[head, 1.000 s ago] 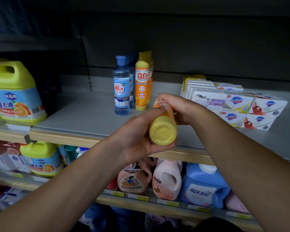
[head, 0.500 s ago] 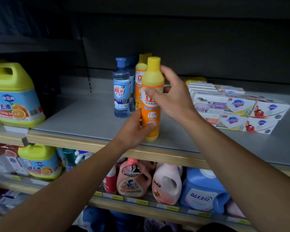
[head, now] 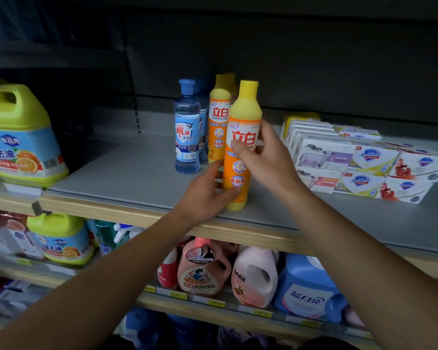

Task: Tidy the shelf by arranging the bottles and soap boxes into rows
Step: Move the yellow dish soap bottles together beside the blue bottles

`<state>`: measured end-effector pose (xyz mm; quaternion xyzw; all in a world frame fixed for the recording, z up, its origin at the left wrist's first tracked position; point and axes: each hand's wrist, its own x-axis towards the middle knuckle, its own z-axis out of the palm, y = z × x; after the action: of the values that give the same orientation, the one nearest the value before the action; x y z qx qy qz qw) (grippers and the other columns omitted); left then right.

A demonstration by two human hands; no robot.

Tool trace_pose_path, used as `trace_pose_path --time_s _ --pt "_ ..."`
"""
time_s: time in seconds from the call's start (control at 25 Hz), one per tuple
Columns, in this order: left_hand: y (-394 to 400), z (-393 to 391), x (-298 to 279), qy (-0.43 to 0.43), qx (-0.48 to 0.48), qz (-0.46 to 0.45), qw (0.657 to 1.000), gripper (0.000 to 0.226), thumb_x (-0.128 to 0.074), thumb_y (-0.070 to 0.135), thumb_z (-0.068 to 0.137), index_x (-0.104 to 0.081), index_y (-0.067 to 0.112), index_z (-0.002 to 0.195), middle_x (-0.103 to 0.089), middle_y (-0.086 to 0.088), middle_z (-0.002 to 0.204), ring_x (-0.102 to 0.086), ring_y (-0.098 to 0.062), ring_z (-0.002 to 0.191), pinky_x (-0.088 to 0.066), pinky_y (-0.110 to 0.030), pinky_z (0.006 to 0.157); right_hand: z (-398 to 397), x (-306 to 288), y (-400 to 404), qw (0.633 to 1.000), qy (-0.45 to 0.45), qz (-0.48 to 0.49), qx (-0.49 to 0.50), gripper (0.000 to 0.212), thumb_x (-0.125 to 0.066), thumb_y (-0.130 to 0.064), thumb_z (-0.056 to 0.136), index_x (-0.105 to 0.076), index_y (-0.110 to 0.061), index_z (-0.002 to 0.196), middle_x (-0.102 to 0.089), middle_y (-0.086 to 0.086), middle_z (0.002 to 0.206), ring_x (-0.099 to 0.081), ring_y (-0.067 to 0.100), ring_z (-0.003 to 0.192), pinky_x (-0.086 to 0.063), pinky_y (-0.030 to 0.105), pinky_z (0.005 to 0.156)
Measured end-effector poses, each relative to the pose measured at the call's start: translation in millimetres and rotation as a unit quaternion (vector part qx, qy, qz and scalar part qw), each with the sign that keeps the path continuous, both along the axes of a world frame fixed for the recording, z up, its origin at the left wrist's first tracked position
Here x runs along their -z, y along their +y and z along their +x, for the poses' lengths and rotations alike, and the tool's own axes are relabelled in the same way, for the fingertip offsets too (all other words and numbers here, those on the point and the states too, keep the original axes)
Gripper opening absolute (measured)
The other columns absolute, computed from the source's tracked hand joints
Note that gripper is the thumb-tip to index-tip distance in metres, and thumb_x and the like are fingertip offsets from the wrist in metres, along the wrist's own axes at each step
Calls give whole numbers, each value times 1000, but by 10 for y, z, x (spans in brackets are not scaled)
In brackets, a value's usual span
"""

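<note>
An orange bottle with a yellow cap (head: 240, 137) stands upright near the front of the grey shelf (head: 127, 173). My left hand (head: 208, 193) grips its lower part and my right hand (head: 268, 157) holds its middle from the right. Just behind it stand another orange bottle (head: 219, 122) and a clear blue bottle (head: 187, 130), each with a like bottle behind. Stacked white soap boxes (head: 352, 160) lie in rows at the right of the shelf.
A large yellow-topped detergent jug (head: 18, 137) sits on the shelf at the left. The shelf below holds a smaller jug (head: 61, 241), pink bottles (head: 253, 276) and a blue jug (head: 306, 291). Bare grey shelf lies between the big jug and the bottles.
The orange bottle was lying sideways in both hands a second ago; it has been turned upright and set down on the shelf in front of the other orange bottle.
</note>
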<state>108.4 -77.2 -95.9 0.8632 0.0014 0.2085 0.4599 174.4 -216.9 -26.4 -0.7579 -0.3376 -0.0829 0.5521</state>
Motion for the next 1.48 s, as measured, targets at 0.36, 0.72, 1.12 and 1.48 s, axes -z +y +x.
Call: trace_pose_path --time_s 0.36,0.72,1.12,1.48 --pt "663 -257 137 100 -125 339 927 53 -42 58 91 -66 15 109 -68 -5 110 -61 -24 101 -49 -36 88 -4 750 -43 973 -20 -213 90 45 -69 -44 83 -54 -21 119 -69 0 113 -65 21 98 -52 34 83" --pt "708 -186 298 64 -203 309 927 45 -49 61 87 -66 29 114 -67 3 115 -57 -22 112 -50 -33 87 516 701 670 967 8 -228 113 48 -68 -35 88 -52 -11 125 -64 10 127 -61 32 112 -49 40 93" --pt "753 -138 349 60 -219 323 919 55 -41 68 82 -64 32 117 -68 7 115 -57 -20 111 -48 -32 84 730 736 887 965 6 -235 119 47 -65 -38 90 -51 -12 127 -62 9 130 -59 32 115 -48 40 95" --pt "746 -140 350 59 -223 313 921 53 -43 67 82 -64 33 116 -68 6 114 -56 -20 110 -47 -32 83 698 746 954 960 1 -240 143 51 -67 -43 88 -50 -13 126 -63 7 128 -60 31 114 -49 43 95"
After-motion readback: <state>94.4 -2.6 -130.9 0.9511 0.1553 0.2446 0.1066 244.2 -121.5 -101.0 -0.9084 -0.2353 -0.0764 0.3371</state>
